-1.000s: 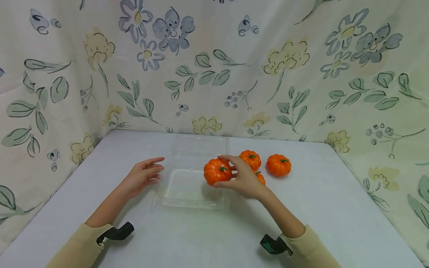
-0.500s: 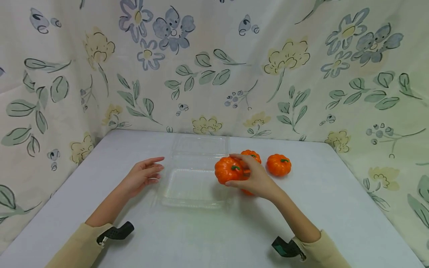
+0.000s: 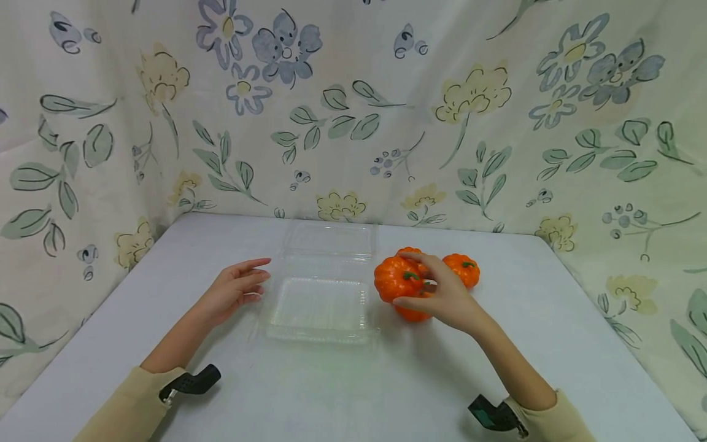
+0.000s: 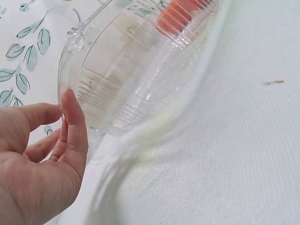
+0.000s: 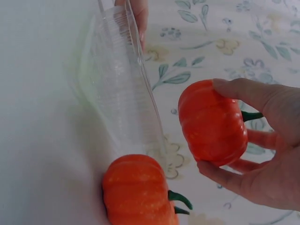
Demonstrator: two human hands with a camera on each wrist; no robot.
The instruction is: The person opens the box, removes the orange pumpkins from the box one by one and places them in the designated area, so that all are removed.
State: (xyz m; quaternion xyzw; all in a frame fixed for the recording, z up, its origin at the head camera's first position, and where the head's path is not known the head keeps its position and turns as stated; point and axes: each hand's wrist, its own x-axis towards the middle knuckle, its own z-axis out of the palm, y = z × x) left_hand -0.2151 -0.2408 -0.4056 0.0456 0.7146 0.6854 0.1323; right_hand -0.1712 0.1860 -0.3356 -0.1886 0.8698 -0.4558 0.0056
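Observation:
My right hand point(image 3: 453, 298) pinches a small orange pumpkin point(image 3: 393, 280) with a green stem between thumb and fingers. In the right wrist view this held pumpkin point(image 5: 211, 124) is raised beside another pumpkin point(image 5: 138, 190). A clear plastic clamshell box point(image 3: 320, 336) lies with its lid point(image 3: 331, 239) folded back, and nothing lies in its base. At the box's left side is my left hand point(image 3: 237, 288), fingers relaxed. The left wrist view shows those fingertips point(image 4: 71, 101) right at the clear rim point(image 4: 61, 75).
Right of the box, one pumpkin point(image 3: 413, 314) shows below the held one and another point(image 3: 407, 250) behind it, both partly hidden. A further pumpkin point(image 3: 464, 270) sits to the right. A floral curtain point(image 3: 353, 123) hangs behind the white table point(image 3: 331, 393).
My right hand has moved to the right with the pumpkin, from above the box's right part to over the other pumpkins. The left hand has stayed in place.

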